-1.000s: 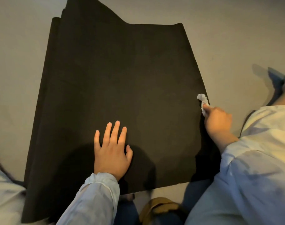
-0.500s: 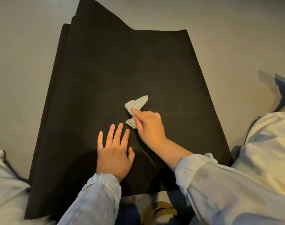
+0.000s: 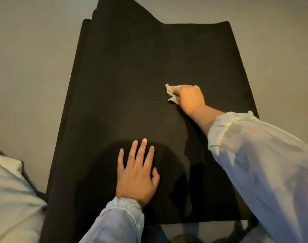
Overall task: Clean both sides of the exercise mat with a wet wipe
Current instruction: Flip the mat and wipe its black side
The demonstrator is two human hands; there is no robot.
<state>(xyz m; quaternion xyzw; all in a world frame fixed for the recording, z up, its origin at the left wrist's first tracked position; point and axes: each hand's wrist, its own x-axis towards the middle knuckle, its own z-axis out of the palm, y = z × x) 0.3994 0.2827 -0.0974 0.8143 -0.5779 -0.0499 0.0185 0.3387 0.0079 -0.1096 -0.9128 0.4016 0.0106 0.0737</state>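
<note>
Black exercise mat [image 3: 132, 85] spread over the grey floor [image 3: 27, 67], filling the centre of the frame, far end folded in layers at upper centre. Crumpled wet wipe [image 3: 171, 93] pinched in the right hand [image 3: 189, 98], pressed on the mat right of centre. Left hand [image 3: 136, 174] flat at lower centre, fingers straight, well apart from the right. Pale sleeves [image 3: 255, 163] covering the mat's lower right corner.

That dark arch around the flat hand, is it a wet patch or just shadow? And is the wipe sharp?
Head view: likely shadow, a soft-edged arch around the left hand on the mat; wipe slightly soft, gripped by the right hand.
</note>
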